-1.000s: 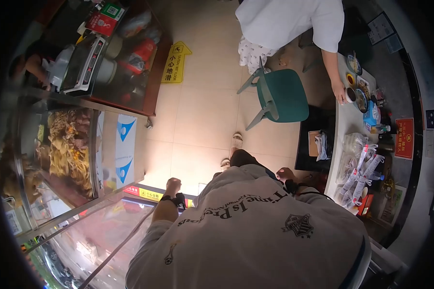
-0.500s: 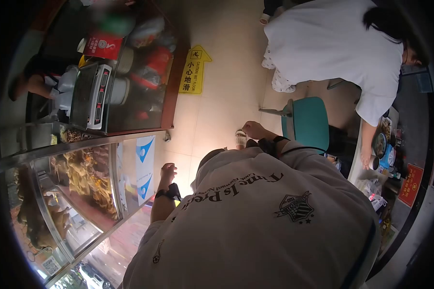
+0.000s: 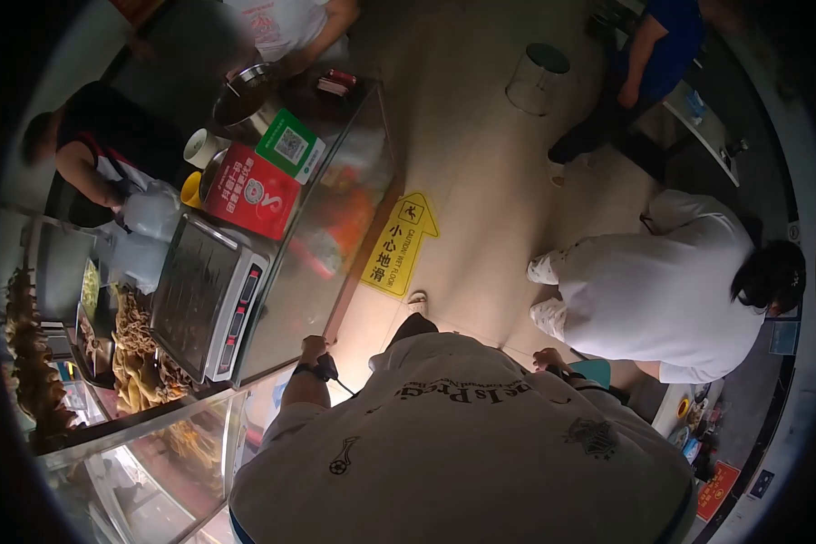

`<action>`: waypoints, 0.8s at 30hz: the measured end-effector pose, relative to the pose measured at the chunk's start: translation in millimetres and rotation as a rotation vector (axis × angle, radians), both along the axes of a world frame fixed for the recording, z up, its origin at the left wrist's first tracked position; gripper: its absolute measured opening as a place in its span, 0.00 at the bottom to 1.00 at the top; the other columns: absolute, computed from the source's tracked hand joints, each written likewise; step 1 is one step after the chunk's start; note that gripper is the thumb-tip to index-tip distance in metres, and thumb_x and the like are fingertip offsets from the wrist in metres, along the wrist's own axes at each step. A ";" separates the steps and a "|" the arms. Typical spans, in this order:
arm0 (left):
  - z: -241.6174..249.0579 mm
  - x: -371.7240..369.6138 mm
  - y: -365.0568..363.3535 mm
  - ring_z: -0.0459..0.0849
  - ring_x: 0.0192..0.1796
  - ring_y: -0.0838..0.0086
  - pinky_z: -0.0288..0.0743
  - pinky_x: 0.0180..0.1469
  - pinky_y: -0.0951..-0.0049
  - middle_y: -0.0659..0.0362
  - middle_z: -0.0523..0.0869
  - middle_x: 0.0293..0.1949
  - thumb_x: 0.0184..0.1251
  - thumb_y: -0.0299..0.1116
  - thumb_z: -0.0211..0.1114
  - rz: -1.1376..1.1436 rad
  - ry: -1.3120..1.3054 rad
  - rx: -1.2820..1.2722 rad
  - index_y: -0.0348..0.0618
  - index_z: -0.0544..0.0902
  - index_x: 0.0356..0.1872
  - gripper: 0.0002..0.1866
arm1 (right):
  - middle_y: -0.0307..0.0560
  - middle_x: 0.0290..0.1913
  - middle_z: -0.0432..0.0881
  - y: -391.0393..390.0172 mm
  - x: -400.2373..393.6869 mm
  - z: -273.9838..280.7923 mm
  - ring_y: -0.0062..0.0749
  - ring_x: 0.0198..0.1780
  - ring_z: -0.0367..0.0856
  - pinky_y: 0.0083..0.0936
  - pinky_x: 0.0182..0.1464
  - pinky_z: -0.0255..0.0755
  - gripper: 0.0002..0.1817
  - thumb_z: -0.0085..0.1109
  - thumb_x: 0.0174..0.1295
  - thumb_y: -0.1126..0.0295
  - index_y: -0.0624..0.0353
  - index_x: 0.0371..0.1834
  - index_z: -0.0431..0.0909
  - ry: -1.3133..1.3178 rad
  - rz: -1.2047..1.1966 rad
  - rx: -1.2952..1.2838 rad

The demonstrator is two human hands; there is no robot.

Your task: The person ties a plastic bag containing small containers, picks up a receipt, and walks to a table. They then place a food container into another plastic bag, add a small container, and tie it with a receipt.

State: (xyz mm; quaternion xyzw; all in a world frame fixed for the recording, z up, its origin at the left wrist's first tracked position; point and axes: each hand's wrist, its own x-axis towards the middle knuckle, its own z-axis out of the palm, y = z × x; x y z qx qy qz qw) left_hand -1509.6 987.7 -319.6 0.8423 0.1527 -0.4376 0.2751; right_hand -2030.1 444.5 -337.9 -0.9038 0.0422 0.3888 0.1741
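Observation:
My left hand hangs at my side with the fingers curled and nothing in it. It is close to the edge of a glass display counter, and a black strap circles its wrist. My right hand is also curled and holds nothing. It is just beside a teal chair and near a person in white who bends over a table. My grey printed sweatshirt fills the lower middle of the view and hides my legs, except one foot.
On the counter stand a scale, a red sign and a green QR sign, with food trays under the glass. A yellow wet-floor sign lies on the tiled floor ahead. Two people work behind the counter. A person in blue and a bin are farther off.
The view has swung along the counter, bringing the scale and signs closer. My right hand has dropped from in front of me to my side. The person in white now appears lower right.

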 end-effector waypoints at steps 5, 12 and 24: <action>-14.3 121.3 -234.4 0.90 0.39 0.59 0.83 0.43 0.61 0.49 0.90 0.35 0.68 0.37 0.59 -0.234 -0.307 -0.262 0.43 0.88 0.39 0.12 | 0.49 0.42 0.86 -18.6 82.1 13.5 0.42 0.47 0.85 0.36 0.49 0.76 0.13 0.59 0.63 0.58 0.51 0.43 0.86 -0.104 -0.926 0.061; 134.7 206.3 -491.1 0.89 0.39 0.59 0.83 0.44 0.60 0.49 0.88 0.43 0.66 0.29 0.59 -0.551 -0.330 -0.547 0.45 0.84 0.47 0.11 | 0.55 0.47 0.88 -154.7 196.0 -106.1 0.48 0.50 0.86 0.42 0.56 0.76 0.19 0.57 0.64 0.54 0.54 0.48 0.87 0.015 -0.903 0.077; 40.0 284.6 -466.1 0.89 0.34 0.57 0.79 0.35 0.58 0.47 0.88 0.30 0.61 0.34 0.64 -0.907 -0.260 -0.027 0.40 0.87 0.29 0.09 | 0.51 0.38 0.70 -570.3 474.5 -123.5 0.43 0.36 0.68 0.42 0.31 0.66 0.18 0.46 0.64 0.56 0.58 0.47 0.71 0.223 -1.163 1.278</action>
